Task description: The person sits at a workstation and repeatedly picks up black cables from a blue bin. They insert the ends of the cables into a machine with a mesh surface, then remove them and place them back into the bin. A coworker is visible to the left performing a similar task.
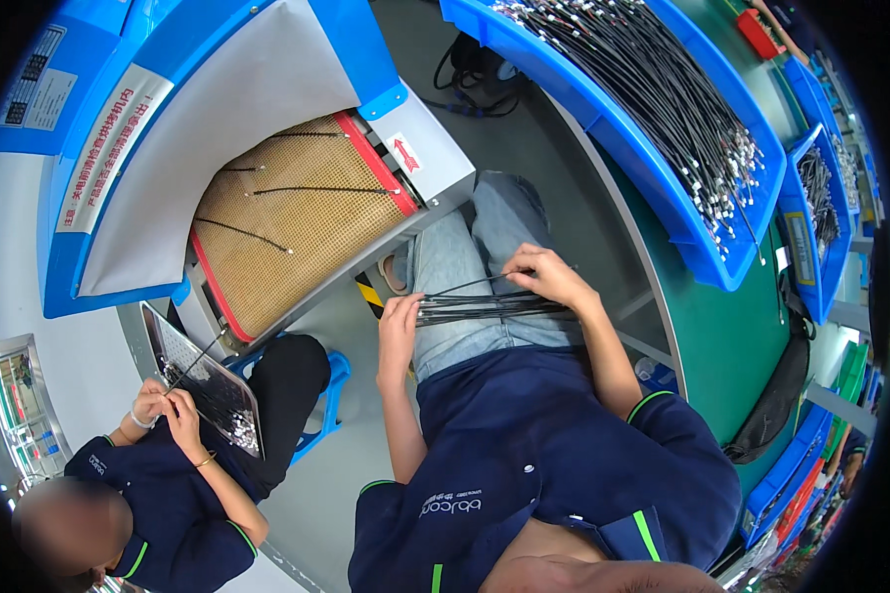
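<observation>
A bundle of thin black cables (494, 308) lies across my thighs, over light blue jeans. My left hand (399, 321) is closed at the left ends of the cables, its fingertips pinching there. Above the bundle, my right hand (547, 278) pinches a single black cable (470, 286), which slants down toward my left hand. The cable ends at my left fingertips are partly hidden.
At the left, a blue machine has a mesh conveyor belt (297, 212) carrying several cables. A co-worker (183, 504) beside it handles a cable over a tray (208, 381). A blue bin (653, 128) of black cables stands on the green bench (697, 336) at right.
</observation>
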Demonstrator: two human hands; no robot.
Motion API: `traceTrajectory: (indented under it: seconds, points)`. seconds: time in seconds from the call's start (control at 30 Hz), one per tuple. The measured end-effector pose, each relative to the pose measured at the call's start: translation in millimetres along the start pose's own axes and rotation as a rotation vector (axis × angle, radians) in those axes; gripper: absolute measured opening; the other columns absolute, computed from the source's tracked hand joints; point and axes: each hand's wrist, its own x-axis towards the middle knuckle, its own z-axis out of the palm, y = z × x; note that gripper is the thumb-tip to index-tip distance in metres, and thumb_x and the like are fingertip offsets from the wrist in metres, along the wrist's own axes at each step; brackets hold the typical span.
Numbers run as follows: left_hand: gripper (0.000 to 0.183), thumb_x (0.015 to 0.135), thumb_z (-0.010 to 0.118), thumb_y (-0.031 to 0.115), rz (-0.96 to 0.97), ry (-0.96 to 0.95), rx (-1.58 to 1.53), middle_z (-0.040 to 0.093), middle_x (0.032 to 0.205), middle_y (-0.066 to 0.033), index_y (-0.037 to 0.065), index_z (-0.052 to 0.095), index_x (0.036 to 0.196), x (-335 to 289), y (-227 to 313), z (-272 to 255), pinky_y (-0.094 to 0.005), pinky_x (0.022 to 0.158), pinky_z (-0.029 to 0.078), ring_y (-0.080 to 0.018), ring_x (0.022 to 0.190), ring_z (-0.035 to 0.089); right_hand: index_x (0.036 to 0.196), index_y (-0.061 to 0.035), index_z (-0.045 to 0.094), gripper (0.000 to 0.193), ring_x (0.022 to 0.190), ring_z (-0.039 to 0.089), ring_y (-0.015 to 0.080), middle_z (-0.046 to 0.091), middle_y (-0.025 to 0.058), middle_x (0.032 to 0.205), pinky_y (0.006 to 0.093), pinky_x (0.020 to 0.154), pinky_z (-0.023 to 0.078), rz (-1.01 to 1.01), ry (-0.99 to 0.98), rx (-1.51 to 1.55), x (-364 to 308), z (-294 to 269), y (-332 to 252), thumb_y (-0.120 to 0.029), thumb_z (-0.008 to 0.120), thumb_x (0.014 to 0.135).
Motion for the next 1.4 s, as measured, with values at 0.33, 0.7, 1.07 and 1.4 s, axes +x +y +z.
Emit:
traceTrajectory:
  seconds: [0.33, 0.7, 1.07, 1.4]
  points:
    - [0.016, 0.083, 0.067, 0.010, 0.077, 0.003, -0.145, 0.068, 0.087, -0.0129, 0.000, 0.064, 0.095, -2.8, 7.5, -3.7, -0.0304, 0.065, 0.051, -0.0221, 0.076, 0.067, 0.095, -0.0077, 0.067, 0.018, 0.082, 0.063, 0.0280, 0.064, 0.0088, 0.090, 0.0368, 0.072, 0.050, -0.120, 0.033, -0.207, -0.9, -24.0, -18.3, -0.014, 0.067, 0.078]
    - [0.019, 0.081, 0.070, 0.014, 0.343, -0.024, 0.029, 0.067, 0.081, -0.0123, 0.000, 0.061, 0.090, 5.3, 55.9, -4.2, -0.0302, 0.060, 0.050, -0.0207, 0.071, 0.067, 0.086, -0.0083, 0.065, 0.009, 0.076, 0.062, 0.0281, 0.062, 0.0060, 0.082, 0.0384, 0.066, 0.050, -0.424, -0.011, -0.206, 19.8, 10.3, -61.2, -0.015, 0.065, 0.079]
    - [0.022, 0.078, 0.070, 0.016, 0.407, -0.055, 0.168, 0.064, 0.090, -0.0100, 0.004, 0.062, 0.095, 7.3, 49.1, 7.6, -0.0350, 0.075, 0.047, -0.0269, 0.088, 0.061, 0.087, -0.0054, 0.067, 0.014, 0.078, 0.062, 0.0303, 0.064, 0.0091, 0.085, 0.0402, 0.069, 0.049, -0.226, -0.052, -0.220, 14.1, 6.5, -44.1, -0.018, 0.065, 0.081]
    - [0.066, 0.074, 0.073, 0.030, 0.367, -0.392, 0.367, 0.045, 0.131, -0.0140, 0.009, 0.045, 0.130, 19.7, -14.4, 64.9, -0.0530, 0.108, 0.025, -0.0311, 0.128, 0.038, 0.086, -0.0073, 0.069, 0.015, 0.080, 0.065, 0.0308, 0.068, 0.0132, 0.085, 0.0404, 0.072, 0.050, 0.009, -0.124, -0.268, 26.3, 48.3, 57.2, -0.019, 0.062, 0.081]
